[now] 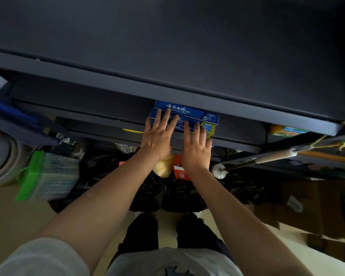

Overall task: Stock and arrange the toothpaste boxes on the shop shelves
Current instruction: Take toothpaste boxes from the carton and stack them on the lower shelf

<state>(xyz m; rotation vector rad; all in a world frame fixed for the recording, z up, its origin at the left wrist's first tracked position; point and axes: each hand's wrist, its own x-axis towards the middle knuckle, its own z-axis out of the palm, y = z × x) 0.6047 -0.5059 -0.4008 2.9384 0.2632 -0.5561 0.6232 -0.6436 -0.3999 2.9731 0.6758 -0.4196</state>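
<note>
A: What is seen nearest the camera?

B: Two bare forearms are extended forward above dark trousers and a pale floor (18, 208). Black bags (179, 194) are heaped at the foot of the shelves, with a green-framed bundle (46, 176) to the left and cardboard (307, 212) to the right.

A: How are the hands placed?

B: The left hand (157, 140) is laid flat, its fingers (167, 118) straight and slightly spread, resting on the blue toothpaste boxes (187, 114). The right hand (196, 148) is held flat beside it, fingers straight and close together, their tips touching the nearest box. Nothing is gripped or pinched.

A: Where are the boxes located?

B: Three boxes are stacked lengthwise at the front edge of a dark shelf (100, 108), partly covered by the overhanging upper shelf (167, 56). Farther right, a coloured pack (287, 131) is seen near that shelf's right end.
</note>
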